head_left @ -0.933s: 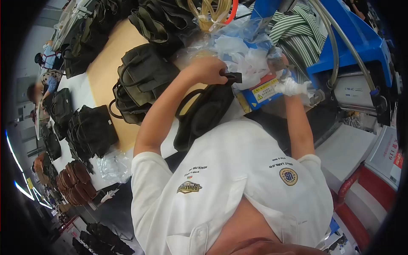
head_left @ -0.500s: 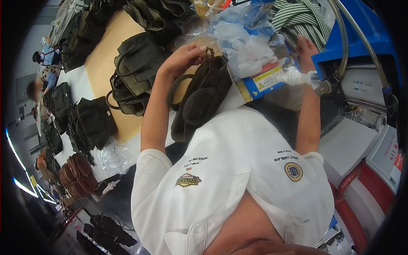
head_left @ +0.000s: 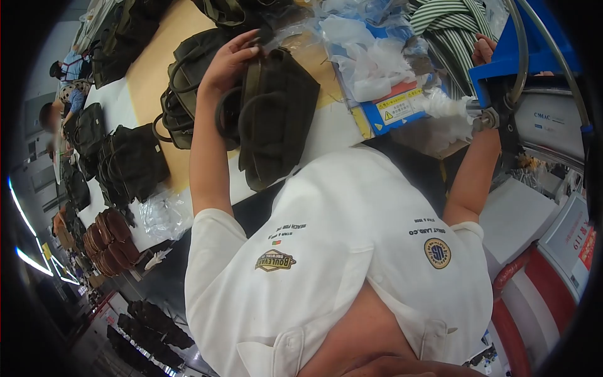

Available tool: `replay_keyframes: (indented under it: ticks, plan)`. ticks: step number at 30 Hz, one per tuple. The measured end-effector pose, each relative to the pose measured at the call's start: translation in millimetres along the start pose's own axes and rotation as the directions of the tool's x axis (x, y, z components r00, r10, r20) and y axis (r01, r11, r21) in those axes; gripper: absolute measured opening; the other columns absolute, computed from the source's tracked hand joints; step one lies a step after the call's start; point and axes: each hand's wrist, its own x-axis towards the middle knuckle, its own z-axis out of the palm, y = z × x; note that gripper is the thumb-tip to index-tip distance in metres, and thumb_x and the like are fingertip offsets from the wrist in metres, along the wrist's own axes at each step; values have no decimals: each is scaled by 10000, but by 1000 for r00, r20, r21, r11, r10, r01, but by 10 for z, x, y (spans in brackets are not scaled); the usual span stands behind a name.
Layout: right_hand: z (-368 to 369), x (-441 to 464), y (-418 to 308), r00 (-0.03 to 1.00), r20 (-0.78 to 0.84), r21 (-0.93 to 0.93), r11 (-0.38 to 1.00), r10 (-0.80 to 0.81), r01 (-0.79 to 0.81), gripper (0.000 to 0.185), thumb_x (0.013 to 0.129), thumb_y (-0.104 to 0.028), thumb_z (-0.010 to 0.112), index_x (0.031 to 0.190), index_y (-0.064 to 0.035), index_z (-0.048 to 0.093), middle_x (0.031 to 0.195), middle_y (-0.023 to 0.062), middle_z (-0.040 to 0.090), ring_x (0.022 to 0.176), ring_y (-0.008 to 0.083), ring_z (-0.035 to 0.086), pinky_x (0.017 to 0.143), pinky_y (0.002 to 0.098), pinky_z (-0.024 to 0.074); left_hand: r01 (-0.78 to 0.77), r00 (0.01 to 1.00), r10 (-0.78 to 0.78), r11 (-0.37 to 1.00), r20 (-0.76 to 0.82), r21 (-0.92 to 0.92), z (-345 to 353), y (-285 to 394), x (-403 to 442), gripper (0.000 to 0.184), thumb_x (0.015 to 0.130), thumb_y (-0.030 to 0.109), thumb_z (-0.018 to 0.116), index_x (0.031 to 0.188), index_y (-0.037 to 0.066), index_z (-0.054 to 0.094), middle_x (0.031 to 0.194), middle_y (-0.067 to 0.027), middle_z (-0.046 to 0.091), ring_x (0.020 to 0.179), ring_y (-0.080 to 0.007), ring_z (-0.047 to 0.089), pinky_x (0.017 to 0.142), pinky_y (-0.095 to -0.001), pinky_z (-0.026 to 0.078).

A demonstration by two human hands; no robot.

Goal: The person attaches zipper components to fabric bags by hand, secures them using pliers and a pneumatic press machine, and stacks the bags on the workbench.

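My left hand [head_left: 231,63] pinches the top edge of a dark olive bag [head_left: 279,119], which stands tilted at the table's front edge with its looped handles on the left. Farther off and to the right, my right hand [head_left: 483,50] is beside the green-and-white striped cloth [head_left: 449,31]. Its visible fingers are curled, and the blue machine [head_left: 534,47] hides part of it; what it holds cannot be made out. Just left of the left hand and behind it lies another olive bag [head_left: 191,69].
Clear plastic and white wrapping [head_left: 367,63] lie by a blue box with a yellow warning label [head_left: 402,107]. A metal fitting [head_left: 483,118] juts from the machine. Dark bags [head_left: 135,166] and brown bags [head_left: 112,242] stand left. People [head_left: 74,88] are at the far left.
My left hand has moved left and away from me, bringing the bag along and turning it more upright. My right hand has gone farther right, past the wrapping to the striped cloth, and its fingers have curled.
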Motion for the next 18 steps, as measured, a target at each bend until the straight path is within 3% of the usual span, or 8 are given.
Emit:
replay_keyframes:
  ticks: [2, 3, 5, 8, 14, 17, 18]
  plan:
    - [111, -207, -307, 983, 184, 128, 991, 2, -26, 313, 956, -146, 655, 1212, 30, 618, 882, 5, 615, 779, 60, 556, 699, 175, 471, -13, 999, 9, 992, -33, -122, -245, -56, -16, 516, 907, 5, 568, 1408, -14, 448, 1069, -96, 660, 955, -181, 662, 857, -307, 546]
    - [193, -279, -440, 968, 249, 182, 981, 12, -59, 312, 951, -143, 661, 1208, 29, 620, 884, 8, 619, 785, 59, 561, 704, 177, 473, -23, 992, 9, 993, -128, -114, -363, -103, -3, 505, 916, 32, 538, 1409, -19, 444, 1040, -78, 633, 922, -170, 634, 839, -292, 533]
    - [250, -314, -476, 961, 270, 239, 963, 57, -124, 306, 947, -141, 667, 1200, 25, 627, 891, 11, 626, 794, 61, 568, 711, 181, 477, 5, 1000, -12, 967, -25, -255, -592, -141, 58, 494, 933, 83, 521, 1409, -24, 443, 988, -49, 584, 875, -147, 579, 815, -276, 513]
    - [236, -328, -403, 979, 203, 214, 974, 25, -70, 290, 945, -136, 668, 1190, 17, 637, 899, 11, 632, 804, 66, 575, 716, 187, 481, 23, 997, -38, 976, -63, -216, -586, -130, 34, 479, 958, 152, 516, 1406, -8, 459, 960, -25, 536, 854, -123, 523, 796, -248, 485]
    - [95, -204, -354, 997, -6, 121, 990, -73, 73, 261, 942, -126, 670, 1171, -1, 658, 914, 10, 642, 824, 74, 588, 726, 198, 489, 80, 993, -88, 992, -74, -96, -437, -57, 21, 434, 968, 174, 581, 1370, 21, 525, 924, -3, 597, 773, -75, 528, 715, -193, 469]
    - [-33, -108, -402, 987, -101, 65, 989, -127, 134, 247, 940, -121, 671, 1161, -9, 668, 922, 10, 648, 834, 79, 594, 731, 203, 493, 85, 995, -83, 996, -52, 39, 194, 165, -90, 428, 956, 147, 605, 1359, 18, 535, 950, -22, 655, 704, -62, 518, 664, -179, 467]
    - [-77, -76, -430, 981, -128, 48, 987, -145, 153, 243, 940, -120, 671, 1158, -12, 672, 925, 10, 650, 837, 80, 596, 733, 205, 494, 95, 994, -99, 990, 42, 100, 331, 189, -105, 437, 945, 138, 610, 1360, 23, 535, 1045, -61, 685, 755, -60, 577, 642, -172, 464]
